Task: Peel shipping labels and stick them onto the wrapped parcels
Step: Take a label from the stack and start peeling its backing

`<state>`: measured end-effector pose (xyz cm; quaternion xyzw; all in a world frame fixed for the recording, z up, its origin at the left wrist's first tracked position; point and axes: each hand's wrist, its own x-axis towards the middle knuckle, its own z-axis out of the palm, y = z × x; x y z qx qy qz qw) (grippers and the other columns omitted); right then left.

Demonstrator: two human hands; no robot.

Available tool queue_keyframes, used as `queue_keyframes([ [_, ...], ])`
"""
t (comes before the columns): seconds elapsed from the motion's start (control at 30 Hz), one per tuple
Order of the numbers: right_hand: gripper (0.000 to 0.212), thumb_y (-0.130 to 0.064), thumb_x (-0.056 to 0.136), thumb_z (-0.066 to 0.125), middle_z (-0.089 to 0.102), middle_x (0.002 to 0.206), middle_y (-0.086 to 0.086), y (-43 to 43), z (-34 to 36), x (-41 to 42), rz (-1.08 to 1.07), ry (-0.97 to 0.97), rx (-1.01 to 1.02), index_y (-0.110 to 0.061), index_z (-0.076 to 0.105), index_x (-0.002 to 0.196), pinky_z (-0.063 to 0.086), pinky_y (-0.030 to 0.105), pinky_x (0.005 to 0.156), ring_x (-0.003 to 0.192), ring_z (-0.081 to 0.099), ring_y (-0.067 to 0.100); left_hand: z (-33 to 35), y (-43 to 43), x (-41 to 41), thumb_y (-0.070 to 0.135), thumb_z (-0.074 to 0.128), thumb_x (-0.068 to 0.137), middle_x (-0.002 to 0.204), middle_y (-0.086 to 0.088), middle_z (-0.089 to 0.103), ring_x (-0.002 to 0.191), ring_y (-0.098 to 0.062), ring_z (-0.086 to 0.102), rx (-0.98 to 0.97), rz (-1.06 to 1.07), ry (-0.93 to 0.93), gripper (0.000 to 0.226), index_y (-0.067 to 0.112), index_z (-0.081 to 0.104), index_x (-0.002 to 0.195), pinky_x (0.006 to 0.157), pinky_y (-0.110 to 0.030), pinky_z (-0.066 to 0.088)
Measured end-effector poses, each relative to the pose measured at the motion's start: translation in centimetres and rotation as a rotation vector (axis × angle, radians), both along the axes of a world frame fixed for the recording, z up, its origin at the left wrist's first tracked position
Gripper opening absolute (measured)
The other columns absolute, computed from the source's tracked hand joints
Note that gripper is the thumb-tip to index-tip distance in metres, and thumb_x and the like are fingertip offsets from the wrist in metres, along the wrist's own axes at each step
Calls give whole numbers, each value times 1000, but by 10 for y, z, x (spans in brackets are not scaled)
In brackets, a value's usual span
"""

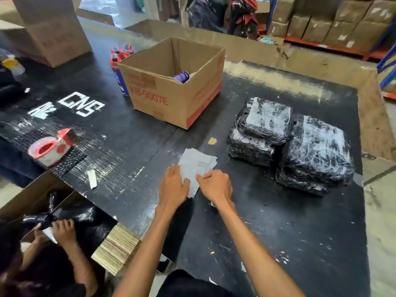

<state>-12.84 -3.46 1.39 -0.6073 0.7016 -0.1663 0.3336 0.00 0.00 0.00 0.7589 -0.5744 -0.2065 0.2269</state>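
On the table [278, 211], labels [196, 166] are pressed flat under the left hand [173, 185] and pinched by the right hand [216, 185], with parcels [317, 151] stacked rightward, nearer the right hand.

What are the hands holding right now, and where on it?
The labels: the left hand presses flat on their near left side, and the right hand appears to pinch their near edge.

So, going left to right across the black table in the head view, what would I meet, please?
Red-and-white tape dispenser, small white strip, grey stack of label sheets, black plastic-wrapped parcels.
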Motion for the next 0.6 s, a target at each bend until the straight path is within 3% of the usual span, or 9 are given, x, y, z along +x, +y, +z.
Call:
queue_keyframes([
  [0.1,37,-55,75,69,74,84,-2,-3,-1,8,-68,21,-8,-18,70,75,58,35,76,90,71,29,-1,1,3,13,54,97,148,-22,49,139,-36,42,11,32,-2,49,-4,45,142,106,-40,36],
  [0.23,19,-38,72,80,76,99,1,-6,2,9,-139,-70,77,-23,73,81,57,35,82,98,70,29,-8,-1,8,17,53,99,159,-17,39,149,-31,32,40,0,-43,55,1,38,149,113,-37,32],
  [0.47,19,-24,80,73,75,84,-7,-8,-3,6,-158,-170,48,-32,64,65,56,31,75,91,70,22,-18,-2,11,24,55,101,164,-14,31,155,-31,21,41,14,-41,64,4,29,155,120,-38,25],
  [0.6,13,-20,82,72,70,78,-5,-9,-6,3,-124,-317,40,-29,67,74,56,30,76,86,69,19,-21,-3,10,27,57,98,158,-16,40,149,-35,31,17,14,-36,61,5,36,151,118,-45,31],
])
